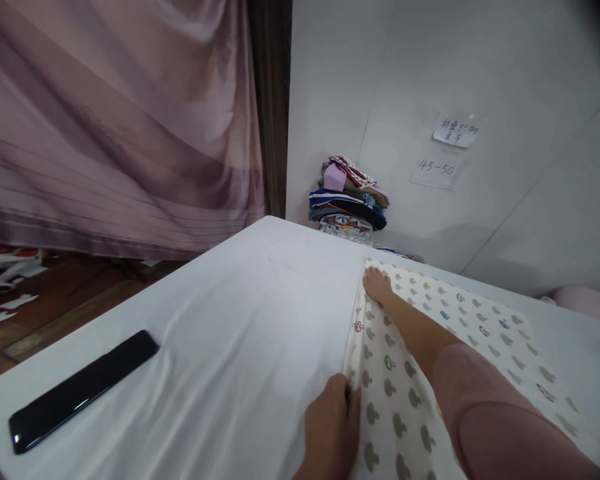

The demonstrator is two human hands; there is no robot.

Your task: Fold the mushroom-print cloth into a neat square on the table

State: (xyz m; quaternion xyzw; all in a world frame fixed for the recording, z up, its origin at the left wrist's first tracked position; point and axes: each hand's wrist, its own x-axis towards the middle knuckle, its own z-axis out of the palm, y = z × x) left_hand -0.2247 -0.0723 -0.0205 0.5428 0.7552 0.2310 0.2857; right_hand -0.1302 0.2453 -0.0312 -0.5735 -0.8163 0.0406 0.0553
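A cream cloth [387,393] printed with grey, mushroom-like shapes and a few coloured ones lies over the right part of the white-covered table. Its left side forms a long, straight folded edge. My left hand [331,427] is closed on that edge at the near end, thumb and fingers pinching the fabric. Farther along, my right hand [379,285] rests on the cloth near its far left corner, palm down with the fingers spread at the edge. My right forearm, in a pink sleeve, crosses over the cloth and hides part of it.
A black, glossy, flat object [83,392] lies on the white table cover [250,333] at the left. Folded fabrics [347,200] are stacked by the wall beyond the table. Two paper notes [455,131] hang on the wall. A pink curtain [120,127] covers the left background.
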